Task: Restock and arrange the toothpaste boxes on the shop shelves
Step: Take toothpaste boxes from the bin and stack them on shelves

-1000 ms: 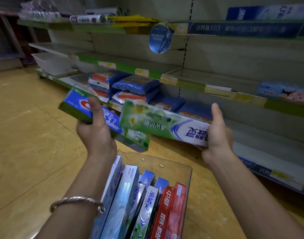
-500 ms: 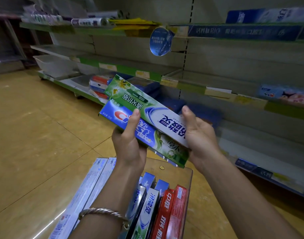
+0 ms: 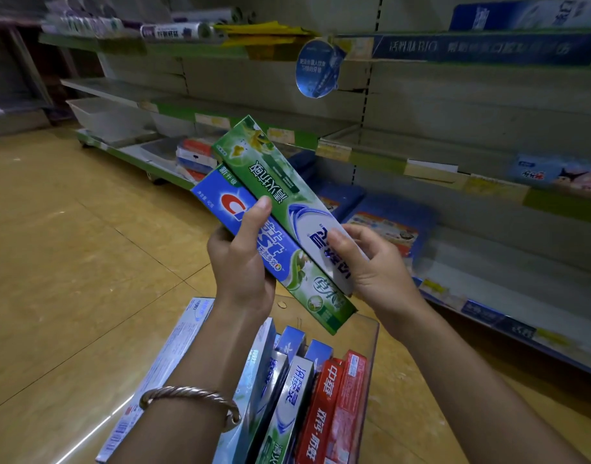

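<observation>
Shop aisle, seen from the head cam: top shelves at far left are blurred and their labels unreadable; the shelving (image 3: 555,204) runs out of frame at right. Most fingers of both hands are hidden under the boxes. Left hand (image 3: 243,262), w/ a metal bangle (image 3: 190,395) on the wrist, grips the blue toothpaste box (image 3: 220,199), thumb across its face. Right hand (image 3: 374,266) pinches the white near end of the green toothpaste box (image 3: 270,169), thumb on top, fingers curled behind. The green box overlaps the blue one's right edge. Both are tilted, far ends up & left, held in mid-air above the clear bin (image 3: 367,346), in front of the shelves. The bin's near part is cut off by the frame bottom & the left forearm. Inside, on edge in a row: red boxes (image 3: 324,406) at right, a white-green box (image 3: 295,393) beside them, blue-topped boxes (image 3: 290,339) behind, partly hidden. A long pale box (image 3: 166,363) lies left of the forearm; can't tell if it's in the bin. The low shelf holds blue packs (image 3: 387,222); a white tray (image 3: 109,115) sits far left.
</observation>
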### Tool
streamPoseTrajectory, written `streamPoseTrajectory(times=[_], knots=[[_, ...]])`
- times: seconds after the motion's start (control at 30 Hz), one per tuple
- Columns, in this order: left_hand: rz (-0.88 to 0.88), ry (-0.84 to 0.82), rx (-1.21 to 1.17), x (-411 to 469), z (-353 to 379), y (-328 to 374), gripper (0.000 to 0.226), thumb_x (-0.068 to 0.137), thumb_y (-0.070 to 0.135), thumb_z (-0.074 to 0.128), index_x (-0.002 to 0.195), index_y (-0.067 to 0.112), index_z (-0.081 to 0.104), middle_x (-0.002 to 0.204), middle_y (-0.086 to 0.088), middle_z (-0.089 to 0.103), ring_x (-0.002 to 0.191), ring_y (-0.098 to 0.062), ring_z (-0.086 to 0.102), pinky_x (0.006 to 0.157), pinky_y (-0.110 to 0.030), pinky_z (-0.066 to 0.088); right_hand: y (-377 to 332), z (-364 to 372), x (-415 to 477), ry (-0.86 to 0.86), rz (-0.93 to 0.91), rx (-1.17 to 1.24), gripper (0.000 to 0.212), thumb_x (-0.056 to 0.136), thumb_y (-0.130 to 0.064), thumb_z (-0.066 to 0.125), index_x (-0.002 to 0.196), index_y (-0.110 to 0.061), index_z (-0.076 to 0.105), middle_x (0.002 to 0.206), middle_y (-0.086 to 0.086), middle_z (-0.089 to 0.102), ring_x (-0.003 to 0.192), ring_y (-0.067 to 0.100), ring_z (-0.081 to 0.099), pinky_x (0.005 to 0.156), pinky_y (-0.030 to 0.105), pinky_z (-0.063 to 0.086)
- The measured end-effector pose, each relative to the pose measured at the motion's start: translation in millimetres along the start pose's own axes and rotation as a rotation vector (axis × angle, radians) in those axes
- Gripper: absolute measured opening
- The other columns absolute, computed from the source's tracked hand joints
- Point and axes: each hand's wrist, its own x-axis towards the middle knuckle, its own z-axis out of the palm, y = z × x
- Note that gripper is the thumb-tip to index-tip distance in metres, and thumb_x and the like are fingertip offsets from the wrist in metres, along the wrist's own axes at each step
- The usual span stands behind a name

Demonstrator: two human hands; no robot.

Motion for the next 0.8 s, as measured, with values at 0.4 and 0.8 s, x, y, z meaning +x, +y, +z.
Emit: streamPoseTrajectory(times=[0.4, 0.8], knots=[[0.042, 0.070, -0.044, 8.7, -8.7, 8.7, 0.007, 0.086, 0.009, 0.063, 0.089, 0.015, 0.064, 0.086, 0.000, 0.070, 0.078, -0.017, 0.069, 0.076, -0.034, 0.058, 34.2, -7.0, -1.4, 0.089, 0.349, 0.143, 0.048, 0.091, -0.059, 0.037, 0.104, -0.022, 0.063, 0.097, 0.004, 0.072, 0.091, 0.020, 0.069, 0.079, 0.041, 0.057], [0.056, 0.048, -0.015, 12.5, -25.7, 21.3, 0.014, 0.072, 0.017, 0.067, 0.086, 0.017, 0.063, 0.085, 0.001, 0.069, 0.078, -0.017, 0.068, 0.073, -0.032, 0.056, 148.5, 57.4, -22.2, -0.322, 0.278, -0.985, 0.053, 0.096, -0.045, 0.041, 0.135, -0.009, 0.038, 0.138, 0.014, 0.044, 0.126, 0.030, 0.045, 0.098, 0.034, 0.038]])
